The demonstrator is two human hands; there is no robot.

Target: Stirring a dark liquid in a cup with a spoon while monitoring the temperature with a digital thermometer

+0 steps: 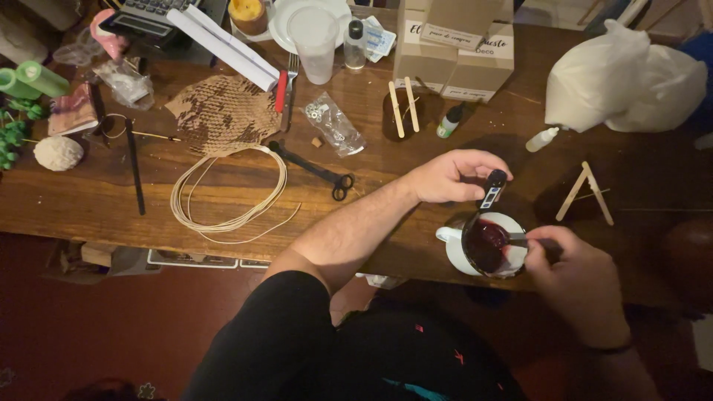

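My left hand (453, 177) holds a small dark bottle (493, 188) tipped neck-down just above a white enamel mug (450, 245) that stands at the table's near edge. The mug holds dark red liquid (486, 243). My right hand (575, 278) grips a thin metal utensil (518, 238) whose tip rests in the red liquid. Both hands are close together over the mug.
On the wooden table (386, 156) lie black scissors (316, 169), a coil of pale cord (229, 189), honeycomb paper (226, 113), a clear bag of small parts (334, 122), wooden sticks (587, 193), small dropper bottles (450, 120), cardboard boxes (454, 44) and a white bag (624, 78).
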